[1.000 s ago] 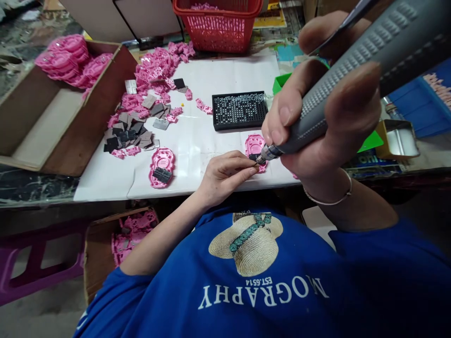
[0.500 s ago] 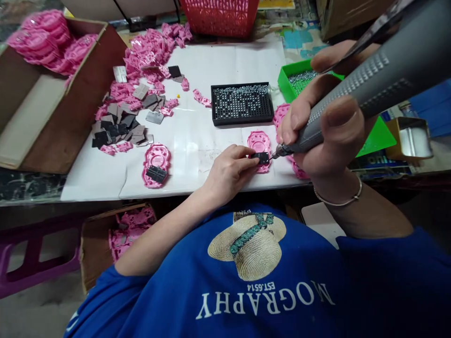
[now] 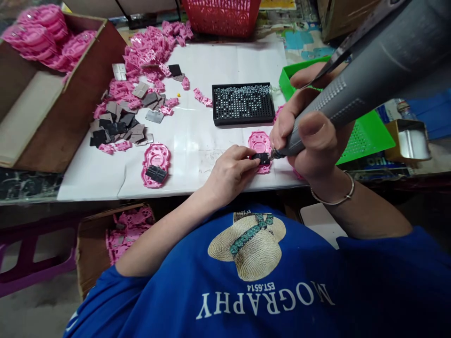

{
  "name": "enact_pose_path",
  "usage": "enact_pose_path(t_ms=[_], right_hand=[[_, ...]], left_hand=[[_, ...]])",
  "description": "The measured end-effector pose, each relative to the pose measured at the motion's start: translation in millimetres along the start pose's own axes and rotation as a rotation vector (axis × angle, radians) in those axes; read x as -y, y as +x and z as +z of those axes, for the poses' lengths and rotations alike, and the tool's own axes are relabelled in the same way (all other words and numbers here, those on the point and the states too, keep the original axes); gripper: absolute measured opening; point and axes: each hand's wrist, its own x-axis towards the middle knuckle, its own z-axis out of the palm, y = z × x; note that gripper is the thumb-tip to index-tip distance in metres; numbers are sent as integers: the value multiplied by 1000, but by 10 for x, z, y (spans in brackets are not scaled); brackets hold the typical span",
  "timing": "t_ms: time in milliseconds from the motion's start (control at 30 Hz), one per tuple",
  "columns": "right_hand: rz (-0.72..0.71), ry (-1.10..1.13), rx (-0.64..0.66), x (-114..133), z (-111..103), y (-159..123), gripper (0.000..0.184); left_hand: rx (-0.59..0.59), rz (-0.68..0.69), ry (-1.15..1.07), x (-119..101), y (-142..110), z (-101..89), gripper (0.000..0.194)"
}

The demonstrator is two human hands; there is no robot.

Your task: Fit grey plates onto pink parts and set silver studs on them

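My right hand (image 3: 313,126) is wrapped round a grey electric screwdriver (image 3: 373,75), which slants down to the left. Its tip meets the right end of a small black plate (image 3: 261,158). That plate lies across a pink plastic casing (image 3: 260,140) at the table's front. With fingers closed, my left hand (image 3: 230,171) grips the plate's left end against the casing. Farther left lies a second pink casing (image 3: 157,155) with a black plate (image 3: 156,173) resting on it. Another pink casing is mostly hidden behind my right hand.
Behind the work stands a black perforated tray (image 3: 243,119) of screws. A green tray (image 3: 373,136) lies to the right, partly covered by my hand. Loose pink parts (image 3: 148,51) and dark plates (image 3: 120,126) are heaped left, beside a cardboard box (image 3: 84,80). A red basket (image 3: 221,19) stands at the back.
My right hand and the screwdriver have moved left and slightly down, bringing the tip from beside the black plate onto its right end. My left hand stays in place.
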Motion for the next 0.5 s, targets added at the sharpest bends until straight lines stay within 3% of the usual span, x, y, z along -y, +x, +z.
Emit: enact_pose_path(t_ms=[200,367,500], right_hand=[[30,-131,40,-61,-12,-57,24],[41,-4,18,-39,-10,15,29],[0,19,-32,120,-59,129,28]], left_hand=[[-11,15,31,19,1,17,15],[6,11,22,36,-3,14,15],[-6,48,30,51,-5,19,15]])
